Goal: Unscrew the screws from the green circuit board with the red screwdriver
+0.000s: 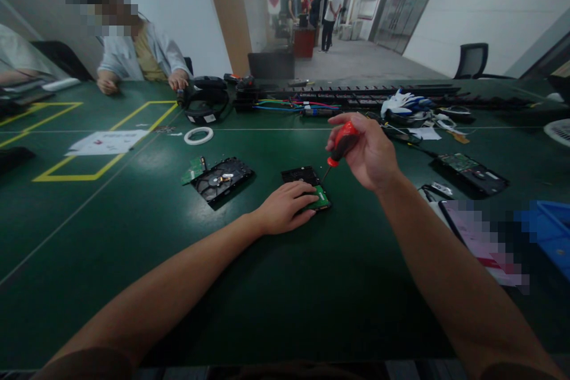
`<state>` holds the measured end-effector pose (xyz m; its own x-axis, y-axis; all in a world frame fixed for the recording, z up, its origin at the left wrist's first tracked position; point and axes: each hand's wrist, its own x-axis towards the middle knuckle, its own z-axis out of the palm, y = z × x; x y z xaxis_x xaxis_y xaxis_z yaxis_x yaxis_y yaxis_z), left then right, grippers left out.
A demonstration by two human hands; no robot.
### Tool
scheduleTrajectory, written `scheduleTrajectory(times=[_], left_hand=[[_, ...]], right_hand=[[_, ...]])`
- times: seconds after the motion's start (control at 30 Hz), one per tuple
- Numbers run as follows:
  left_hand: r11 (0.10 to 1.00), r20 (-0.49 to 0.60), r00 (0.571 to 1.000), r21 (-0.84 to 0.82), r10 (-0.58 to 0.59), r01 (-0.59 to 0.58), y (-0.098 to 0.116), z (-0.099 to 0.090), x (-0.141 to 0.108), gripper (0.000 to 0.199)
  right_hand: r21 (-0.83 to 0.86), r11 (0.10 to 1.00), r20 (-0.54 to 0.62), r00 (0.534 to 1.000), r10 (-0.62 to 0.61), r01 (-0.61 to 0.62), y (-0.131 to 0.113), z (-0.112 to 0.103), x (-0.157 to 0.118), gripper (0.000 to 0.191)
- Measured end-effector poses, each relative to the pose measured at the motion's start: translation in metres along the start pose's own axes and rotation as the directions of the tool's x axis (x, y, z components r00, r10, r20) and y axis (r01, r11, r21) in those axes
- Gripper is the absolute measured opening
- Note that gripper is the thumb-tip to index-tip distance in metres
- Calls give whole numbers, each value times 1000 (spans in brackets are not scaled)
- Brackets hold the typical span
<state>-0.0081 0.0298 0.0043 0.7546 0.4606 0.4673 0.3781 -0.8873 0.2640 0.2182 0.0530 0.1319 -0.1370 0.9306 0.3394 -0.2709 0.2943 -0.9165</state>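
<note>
Head view: one drive (321, 197) mid-tabletop (312, 297), the left hand (287, 208) with fingers laid out over it; the right hand (369, 151) with fingers wrapped round one tilted screwdriver (346, 140), tip at the drive's far right corner, contact not discernible. Handling, as judged: drive pinned flat, shaft stood upright, pressure square before turning. Count: three drives, including a second drive (222, 181) leftward and a third drive (472, 173) toward the tabletop's right edge; one white ring (189, 138).

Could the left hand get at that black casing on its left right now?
Probably yes. The left hand would have to lift off the green circuit board it partly covers, but nothing visible stands between it and the black casing.
</note>
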Motion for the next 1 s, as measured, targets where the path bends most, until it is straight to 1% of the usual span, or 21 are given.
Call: scheduleTrajectory(times=[0.13, 0.27, 0.37, 0.47, 0.6, 0.73, 0.8, 1.0], left_hand=[[1000, 2, 1000, 6, 3, -3, 0, 1, 0, 38], [1000, 3, 1000, 18, 1, -1, -1, 1, 0, 39], [1000, 7, 1000, 19, 4, -4, -1, 1, -1, 39], [1000, 5, 1000, 17, 9, -9, 0, 0, -1, 39], [1000, -3, 1000, 11, 8, -8, 1, -1, 0, 37], [1000, 1, 1000, 10, 6, -6, 1, -1, 0, 38], [1000, 10, 1000, 9, -1, 1, 1, -1, 0, 38], [1000, 14, 1000, 10, -5, 5, -1, 0, -2, 38]], right_hand=[[-32, 999, -11, 1000, -22, 22, 0, 0, -2, 26], [-1, 1000, -19, 1000, -19, 19, 2, 1, -2, 27], [52, 998, -34, 999, 37, -35, 2, 2, -1, 32], [53, 996, -27, 997, 73, -72, 1, 2, -1, 37], [15, 999, -42, 998, 43, -42, 1, 2, 0, 39], [19, 999, -30, 999, 36, -36, 0, 2, 2, 53], [14, 999, -24, 999, 40, -40, 0, 2, 2, 55], [-23, 1000, -93, 996, -3, 1, 5, -1, 3, 36]])
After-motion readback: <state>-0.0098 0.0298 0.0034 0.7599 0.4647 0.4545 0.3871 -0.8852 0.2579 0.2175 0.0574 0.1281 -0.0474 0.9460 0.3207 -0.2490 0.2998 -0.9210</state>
